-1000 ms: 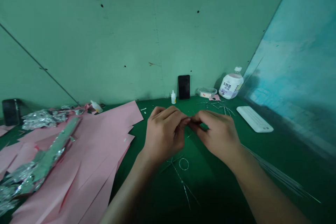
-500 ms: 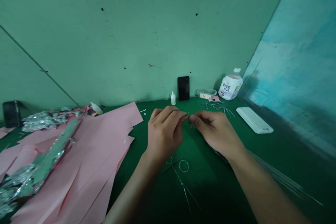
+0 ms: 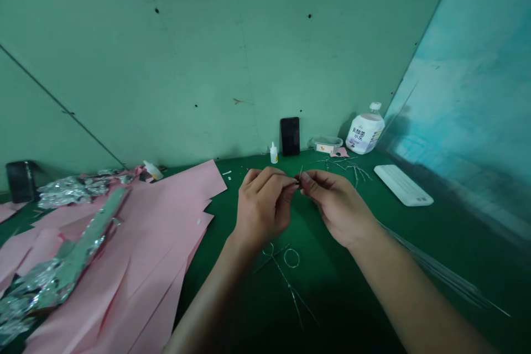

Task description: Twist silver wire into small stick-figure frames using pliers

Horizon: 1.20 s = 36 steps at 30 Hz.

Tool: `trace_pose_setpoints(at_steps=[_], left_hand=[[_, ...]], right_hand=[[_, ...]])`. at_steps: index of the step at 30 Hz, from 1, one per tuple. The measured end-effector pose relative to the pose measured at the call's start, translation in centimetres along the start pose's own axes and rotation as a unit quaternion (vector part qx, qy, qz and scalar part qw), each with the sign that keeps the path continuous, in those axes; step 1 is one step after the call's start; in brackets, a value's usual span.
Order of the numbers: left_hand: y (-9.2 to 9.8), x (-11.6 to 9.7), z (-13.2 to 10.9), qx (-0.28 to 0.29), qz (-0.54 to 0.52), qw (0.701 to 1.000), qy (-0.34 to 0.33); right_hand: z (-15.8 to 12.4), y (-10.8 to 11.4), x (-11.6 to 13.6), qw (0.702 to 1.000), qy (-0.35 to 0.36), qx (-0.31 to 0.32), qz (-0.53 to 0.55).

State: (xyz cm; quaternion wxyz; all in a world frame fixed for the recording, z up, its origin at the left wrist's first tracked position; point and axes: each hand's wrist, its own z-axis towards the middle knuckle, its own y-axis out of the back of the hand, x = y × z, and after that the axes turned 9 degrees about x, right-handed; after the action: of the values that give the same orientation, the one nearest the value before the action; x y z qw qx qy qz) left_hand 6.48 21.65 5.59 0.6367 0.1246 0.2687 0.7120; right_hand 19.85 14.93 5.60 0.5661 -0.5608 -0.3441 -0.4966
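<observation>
Green wall (image 3: pixel 249 38), dark green tabletop (image 3: pixel 340 298), fairly dim light. Pink sheets (image 3: pixel 166 221) and crumpled foil (image 3: pixel 66 191) take up the left side, a dropper bottle (image 3: pixel 274 153) and a phone (image 3: pixel 290 136) are at the back by the wall.

The thing being worked is a thin wire (image 3: pixel 301 168), up off the tabletop where the two hands meet, one end poking up between the fingertips. Left hand (image 3: pixel 263 202): grip looks pinched on it, thumb against the finger. Right hand (image 3: pixel 336 202): grip pinched too, right beside the left one. Can't make out which bit each one has, it's too small.

A twisted wire figure (image 3: pixel 282 274) and a little wire ring (image 3: pixel 291 258) lie below the hands, and there's a bundle of wires (image 3: pixel 435 271) by the right forearm.

My two cents on handling wire this fine: let one hand be the anchor and do the bending with the other. Pinch close to the bend, use small turns, and mind that loose end, it could jab a thumb. Hard yanking would probably kink it.
</observation>
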Motion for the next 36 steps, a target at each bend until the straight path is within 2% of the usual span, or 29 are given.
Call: trace_pose_setpoints(at_steps=[4, 6, 11, 14, 18, 23, 27, 29, 31, 33, 35, 36], left_hand=[[0.2, 0.0, 0.1, 0.002, -0.035, 0.999, 0.010], [0.3, -0.1, 0.1, 0.006, -0.056, 0.998, 0.022], [0.3, -0.7, 0.0, 0.003, -0.151, 0.982, 0.110], [0.4, -1.2, 0.1, 0.017, -0.240, 0.947, 0.212], [0.8, -1.8, 0.6, 0.043, -0.351, 0.878, 0.323], [1.2, -2.2, 1.3, 0.060, -0.403, 0.826, 0.389], [1.2, -1.7, 1.3, 0.076, -0.433, 0.789, 0.429], [1.2, -1.4, 1.1, 0.078, -0.423, 0.795, 0.427], [1.2, -1.1, 1.0, 0.080, -0.376, 0.832, 0.400], [1.3, -1.0, 0.9, 0.087, -0.315, 0.875, 0.357], [1.5, -0.9, 0.8, 0.094, -0.266, 0.906, 0.316], [1.5, -0.9, 0.8, 0.094, -0.247, 0.919, 0.294]], right_hand=[[-0.2, -0.3, -0.2, 0.994, 0.051, -0.015, -0.098], [-0.4, -0.4, -0.1, 0.981, 0.078, -0.030, -0.173], [-0.7, -0.6, 0.2, 0.912, 0.216, -0.057, -0.344], [-0.6, -0.5, 0.0, 0.868, 0.306, -0.058, -0.386], [-0.4, -0.2, -0.2, 0.839, 0.361, -0.044, -0.405], [-0.6, -0.2, -0.2, 0.810, 0.399, -0.056, -0.425], [-0.8, -0.1, -0.1, 0.795, 0.420, -0.028, -0.437], [-0.8, 0.1, 0.0, 0.796, 0.416, -0.017, -0.439], [-0.7, 0.5, 0.1, 0.820, 0.384, -0.005, -0.425], [-0.5, 1.0, 0.2, 0.875, 0.323, 0.035, -0.360], [-0.3, 1.5, 0.3, 0.934, 0.250, 0.079, -0.241], [-0.3, 1.7, 0.3, 0.954, 0.215, 0.092, -0.186]])
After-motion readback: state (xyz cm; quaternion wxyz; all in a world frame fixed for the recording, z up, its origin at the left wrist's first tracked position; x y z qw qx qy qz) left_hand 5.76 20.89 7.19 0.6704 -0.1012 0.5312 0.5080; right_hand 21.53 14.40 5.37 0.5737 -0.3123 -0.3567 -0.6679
